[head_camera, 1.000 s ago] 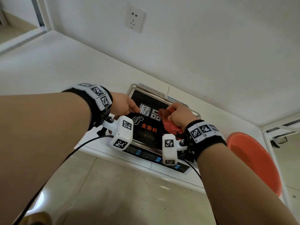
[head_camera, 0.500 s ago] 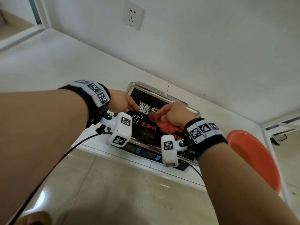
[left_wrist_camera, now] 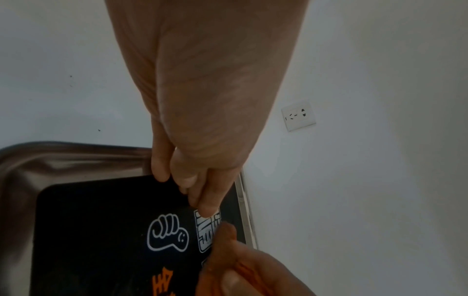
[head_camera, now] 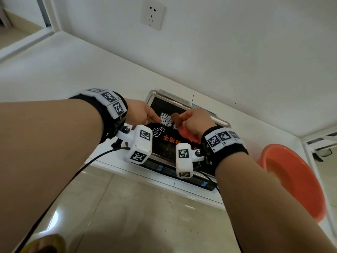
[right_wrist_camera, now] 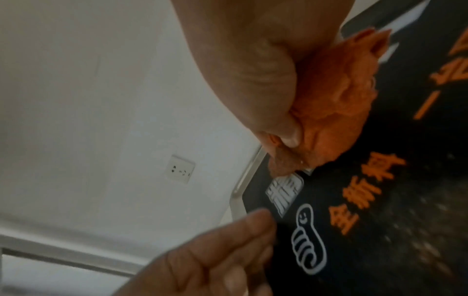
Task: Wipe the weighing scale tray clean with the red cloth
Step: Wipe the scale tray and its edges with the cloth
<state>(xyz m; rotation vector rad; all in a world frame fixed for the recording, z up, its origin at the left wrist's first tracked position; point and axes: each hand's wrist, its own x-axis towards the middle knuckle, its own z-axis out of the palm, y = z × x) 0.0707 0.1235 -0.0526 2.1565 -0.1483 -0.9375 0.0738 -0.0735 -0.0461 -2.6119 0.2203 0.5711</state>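
Red cloth (head_camera: 186, 133) is bunched up and held tight in the right hand (head_camera: 196, 123), with the fingers and thumb curled round it. In the right wrist view the cloth (right_wrist_camera: 354, 96) is seen squeezed under the thumb and pressed down on the black mat (right_wrist_camera: 380, 230). The mat lies inside the shiny metal tray (head_camera: 221, 123) of the scale (head_camera: 164, 168). White and orange signs and a little thumbs-up drawing (left_wrist_camera: 168, 233) are printed on the mat. The cloth is found near the middle of the tray, a bit toward the far side, over the white signs. The left hand (head_camera: 141, 114) is placed at the left side of the tray. In the left wrist view the left fingers (left_wrist_camera: 205, 200) are seen stretched down onto the mat, with the tips touching it near its edge; nothing is held by them. The two hands are close together but apart. Bands with black and white square patterns are worn on both wrists. The scale is set on a white counter (head_camera: 73, 70) by a white wall. A wall socket (head_camera: 152, 14) is seen above it. An orange bowl (head_camera: 295, 181) is seen to the right of the scale, well apart from the tray.
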